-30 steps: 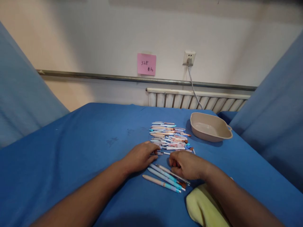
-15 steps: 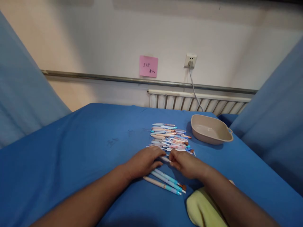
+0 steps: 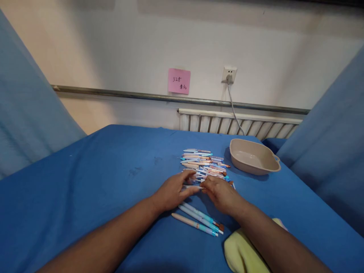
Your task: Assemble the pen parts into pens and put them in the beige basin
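A pile of several pens (image 3: 203,163) in pale blue, white and orange lies on the blue cloth (image 3: 93,182). My left hand (image 3: 174,189) and my right hand (image 3: 217,192) meet at the pile's near edge. Both pinch one pen (image 3: 195,187) between fingertips, left thumb and fingers on one end, right fingers on the other. A small separate group of three pens (image 3: 199,220) lies just in front of my hands.
A beige plastic basin (image 3: 254,156) stands to the right of the pile. A yellow cloth (image 3: 243,252) lies under my right forearm. Behind the table are a radiator (image 3: 236,123), a rail, a wall socket with a cable and a pink note (image 3: 179,81).
My right hand left the near group of pens and moved forward to the pile. Both hands now pinch one pen at the pile's near edge.
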